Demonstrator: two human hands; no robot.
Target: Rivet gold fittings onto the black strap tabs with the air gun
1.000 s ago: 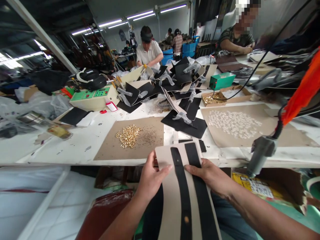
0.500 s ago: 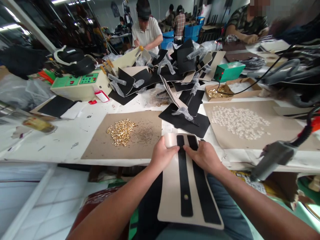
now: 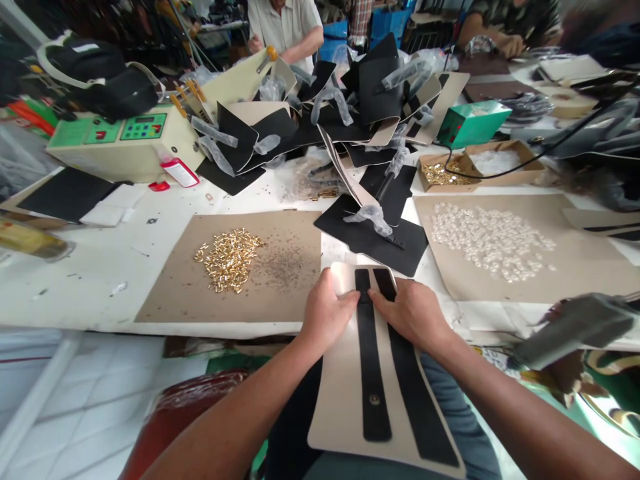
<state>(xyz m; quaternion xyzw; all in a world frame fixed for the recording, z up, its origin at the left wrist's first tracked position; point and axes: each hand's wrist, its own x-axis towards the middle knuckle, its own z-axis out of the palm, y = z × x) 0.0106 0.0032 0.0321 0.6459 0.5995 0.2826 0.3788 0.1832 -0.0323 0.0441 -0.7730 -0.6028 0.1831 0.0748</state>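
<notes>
A beige flat panel [image 3: 336, 407] with two black strips rests over my lap, its far end at the table edge. My left hand [image 3: 326, 310] grips the panel's left edge, fingers underneath and thumb on top. On the opposite edge, my right hand [image 3: 414, 312] holds it the same way. Both thumb tips press at the upper end of the middle black strip [image 3: 371, 360], close together. Near that strip's lower end sits a small round metal fitting [image 3: 375, 400]. The fingers beneath the panel are hidden.
Small gold metal pieces [image 3: 233, 260] lie on brown paper [image 3: 167, 293] at left. Whitish pieces [image 3: 493, 240] cover another sheet at right. Black panels with plastic-wrapped straps [image 3: 377, 93] are heaped behind. A grey tool [image 3: 575, 330] juts in at right; a co-worker [image 3: 287, 30] stands across the table.
The camera view has tilted down and come slightly closer to the table. Both hands keep the same hold on the panel, thumbs still at the strip's upper end.
</notes>
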